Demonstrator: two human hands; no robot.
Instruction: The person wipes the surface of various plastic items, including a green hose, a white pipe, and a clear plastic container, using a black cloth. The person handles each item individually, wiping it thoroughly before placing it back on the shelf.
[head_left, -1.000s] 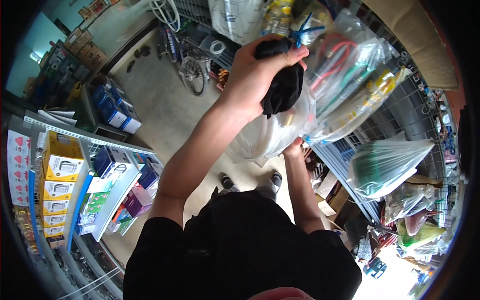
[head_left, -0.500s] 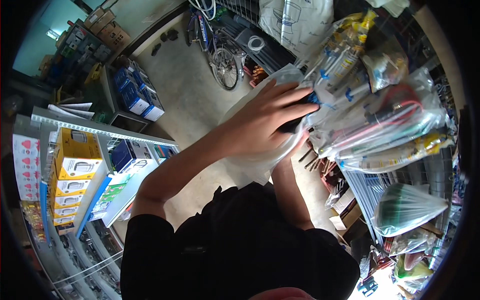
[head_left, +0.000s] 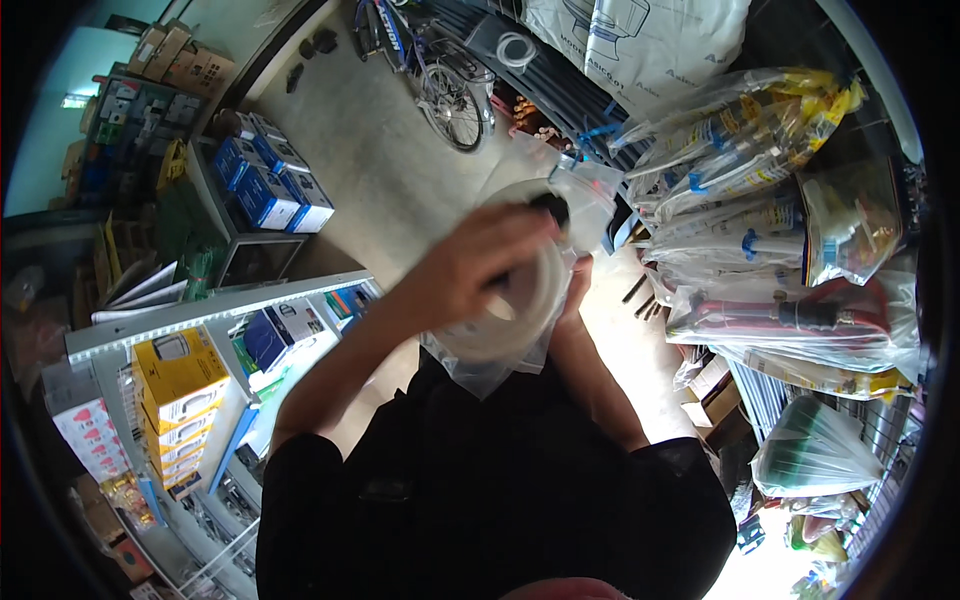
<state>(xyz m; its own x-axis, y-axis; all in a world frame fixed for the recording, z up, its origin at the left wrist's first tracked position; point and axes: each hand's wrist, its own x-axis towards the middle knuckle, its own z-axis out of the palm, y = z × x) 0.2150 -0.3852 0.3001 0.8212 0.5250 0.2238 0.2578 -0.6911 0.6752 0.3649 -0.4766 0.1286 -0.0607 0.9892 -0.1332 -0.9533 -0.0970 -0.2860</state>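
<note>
A clear plastic bag (head_left: 592, 200) hangs in front of my chest, and a pale, ring-shaped coil (head_left: 545, 310) shows through it. My right hand (head_left: 576, 288) grips the bag's right side, its fingers partly hidden by the plastic. Over the coil's upper left lies my left hand (head_left: 480, 262), smeared by motion, so its grip is unclear. Just by its fingertips is a small black part (head_left: 552, 208) whose kind I cannot make out.
Bagged hoses (head_left: 740, 190) and a bagged red-and-black item (head_left: 800, 310) hang on the right rack. A shelf with yellow boxes (head_left: 182, 375) stands at left. Blue boxes (head_left: 262, 185), a bicycle (head_left: 450, 105) and a large white bag (head_left: 650, 45) are farther off.
Both hands and the bag have come down and left, closer to my body and away from the hanging bags. The pale coil in the bag now shows. My view has turned somewhat.
</note>
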